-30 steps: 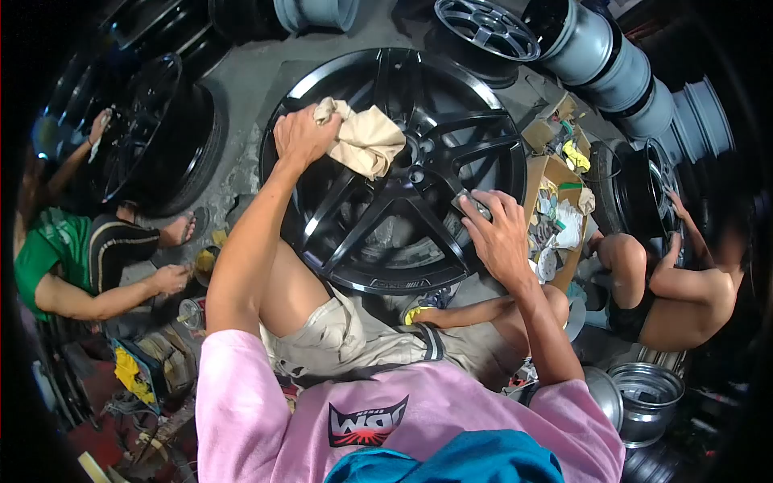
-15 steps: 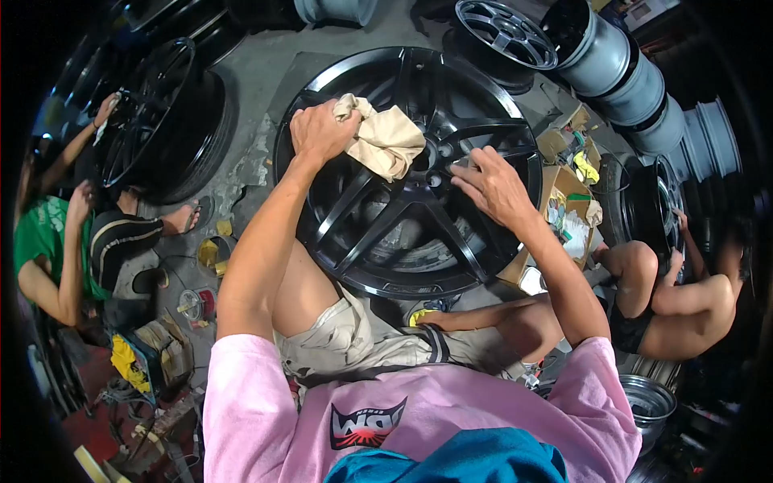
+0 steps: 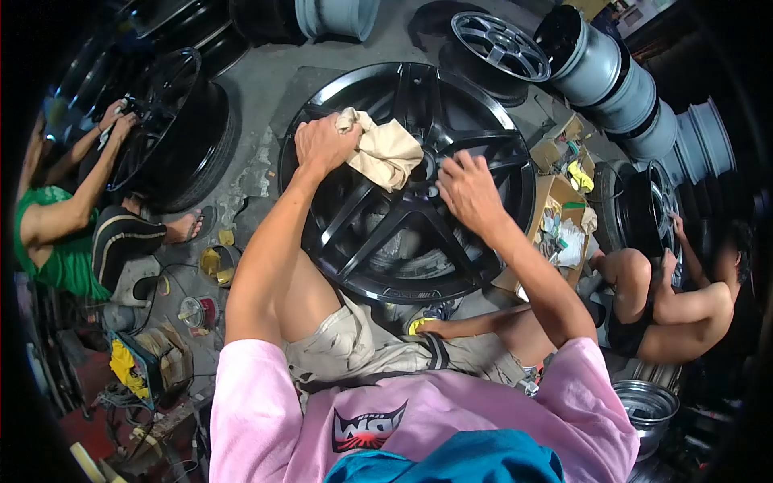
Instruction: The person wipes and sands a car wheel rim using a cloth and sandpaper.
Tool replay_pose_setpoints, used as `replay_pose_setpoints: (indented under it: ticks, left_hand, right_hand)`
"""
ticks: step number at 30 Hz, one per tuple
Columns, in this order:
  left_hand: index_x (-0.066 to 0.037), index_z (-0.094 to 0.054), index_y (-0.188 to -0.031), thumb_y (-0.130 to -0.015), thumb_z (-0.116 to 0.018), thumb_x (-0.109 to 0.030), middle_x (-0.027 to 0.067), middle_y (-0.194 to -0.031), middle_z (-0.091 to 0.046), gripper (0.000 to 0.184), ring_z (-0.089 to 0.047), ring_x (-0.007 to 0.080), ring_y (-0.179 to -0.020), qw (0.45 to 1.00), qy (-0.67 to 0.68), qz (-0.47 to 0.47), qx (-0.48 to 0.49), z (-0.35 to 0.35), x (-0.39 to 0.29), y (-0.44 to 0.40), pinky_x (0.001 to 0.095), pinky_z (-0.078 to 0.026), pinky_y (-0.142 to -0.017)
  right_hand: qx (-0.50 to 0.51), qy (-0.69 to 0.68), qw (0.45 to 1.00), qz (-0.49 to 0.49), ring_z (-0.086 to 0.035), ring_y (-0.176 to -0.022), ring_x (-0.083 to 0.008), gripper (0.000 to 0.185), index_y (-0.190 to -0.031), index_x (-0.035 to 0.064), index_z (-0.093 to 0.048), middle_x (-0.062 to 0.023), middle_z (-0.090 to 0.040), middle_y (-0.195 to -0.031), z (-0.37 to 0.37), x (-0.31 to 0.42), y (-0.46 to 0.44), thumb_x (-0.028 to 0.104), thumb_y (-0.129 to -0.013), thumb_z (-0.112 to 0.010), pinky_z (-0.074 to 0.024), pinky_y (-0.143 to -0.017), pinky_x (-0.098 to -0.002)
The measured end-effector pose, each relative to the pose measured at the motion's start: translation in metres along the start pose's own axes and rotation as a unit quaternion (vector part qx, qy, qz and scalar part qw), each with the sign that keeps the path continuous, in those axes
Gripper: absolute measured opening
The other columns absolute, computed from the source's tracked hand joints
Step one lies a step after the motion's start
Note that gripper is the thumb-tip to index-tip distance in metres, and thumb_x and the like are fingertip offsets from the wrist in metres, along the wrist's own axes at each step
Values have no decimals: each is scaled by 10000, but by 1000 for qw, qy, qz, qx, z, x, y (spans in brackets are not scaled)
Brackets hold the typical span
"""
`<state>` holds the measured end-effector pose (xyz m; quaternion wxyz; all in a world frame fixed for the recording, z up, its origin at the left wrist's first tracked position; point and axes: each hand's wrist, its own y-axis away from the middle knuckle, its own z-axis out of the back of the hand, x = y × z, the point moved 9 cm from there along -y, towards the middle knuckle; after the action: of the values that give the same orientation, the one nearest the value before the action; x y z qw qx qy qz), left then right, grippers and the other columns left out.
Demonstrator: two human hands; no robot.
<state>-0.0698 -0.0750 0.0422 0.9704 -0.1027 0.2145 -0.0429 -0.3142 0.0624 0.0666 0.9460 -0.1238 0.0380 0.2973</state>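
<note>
A glossy black alloy wheel rim (image 3: 378, 282) lies face up in front of my knees. My left hand (image 3: 324, 146) is closed on a crumpled beige cloth (image 3: 388, 153), which drapes over the spokes on the upper left of the hub. On the other side of the hub, my right hand (image 3: 471, 193) is held low over the rim with its fingers curled together. Its fingertips point toward the lug holes, and whatever they may pinch is too small to make out.
A person in green (image 3: 64, 241) handles another black wheel (image 3: 157, 121) at left. Another person (image 3: 684, 298) sits at right beside a wheel (image 3: 662, 201). Cardboard boxes (image 3: 555, 189) stand close to my rim's right edge. Silver rims (image 3: 596, 72) line the upper right.
My right hand has moved left, closer to the hub, its fingers more curled. My left hand still grips the cloth in nearly the same place. The person at left has brought both hands to their wheel.
</note>
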Motion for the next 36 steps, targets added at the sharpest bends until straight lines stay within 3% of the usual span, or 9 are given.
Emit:
replay_pose_setpoints:
  ticks: [9,13,17,20,24,27,31,32,36]
  left_hand:
    - [-53,-808,-979,-895,-650,-538,239,-971,-789,517,-748,417,-961,999,15,15,26,-2,1,5,480,-504,-943]
    - [-58,-811,-973,-898,-653,-547,237,-968,-792,519,-753,407,-967,1000,8,15,18,-3,1,3,490,-503,-948]
    - [-62,-817,-989,-895,-661,-550,243,-964,-790,520,-758,409,-963,999,19,16,26,-6,3,3,489,-504,-957]
    - [-64,-819,-998,-896,-663,-544,244,-971,-791,516,-759,412,-969,1000,20,16,15,0,4,3,489,-504,-961]
    - [-62,-818,-1004,-904,-654,-544,242,-985,-792,519,-755,418,-981,999,5,8,31,-5,-2,4,490,-505,-959]
    - [-61,-817,-1001,-905,-653,-548,243,-980,-792,523,-753,419,-978,999,9,22,31,-3,5,2,487,-506,-951]
    - [-58,-816,-996,-905,-655,-557,240,-975,-793,533,-754,412,-974,1000,16,9,17,-3,2,6,486,-504,-963]
    - [-60,-816,-995,-904,-658,-557,236,-980,-794,529,-753,408,-982,999,17,17,27,-4,3,4,486,-503,-968]
    - [-61,-816,-994,-900,-667,-551,230,-980,-795,521,-754,404,-981,999,23,18,23,1,4,2,488,-506,-965]
  right_hand:
    - [1,73,997,-26,-541,-1163,-263,228,-1096,86,-763,-50,-607,-1123,-4,13,2,276,-983,-710,-428,-943,-423]
    - [-31,5,999,-9,-542,-1154,-270,196,-1088,81,-759,-58,-608,-1132,11,5,11,246,-998,-703,-428,-932,-419]
    - [30,57,995,-77,-537,-1166,-277,235,-1138,68,-765,-62,-614,-1174,-7,3,-4,242,-989,-710,-430,-932,-423]
    - [-23,38,997,-63,-535,-1195,-285,228,-1137,91,-757,-67,-611,-1222,-1,17,10,255,-984,-719,-430,-939,-435]
    - [-11,57,994,-96,-529,-1209,-286,236,-1155,103,-747,-70,-606,-1228,2,1,1,271,-993,-715,-434,-952,-437]
    - [-14,68,997,-44,-530,-1222,-296,246,-1120,66,-745,-79,-605,-1226,-6,13,4,275,-997,-703,-434,-977,-443]
    - [-22,-58,998,0,-566,-1150,-272,258,-1219,99,-754,-61,-627,-1172,15,-15,23,235,-1008,-692,-459,-959,-421]
    - [-17,-7,1000,-13,-577,-1115,-265,265,-1239,113,-755,-61,-631,-1142,18,-26,20,237,-1013,-696,-466,-941,-417]
    - [-41,-67,997,-14,-605,-1080,-292,294,-1224,37,-737,-94,-641,-1140,17,-13,21,236,-1008,-725,-497,-927,-434]
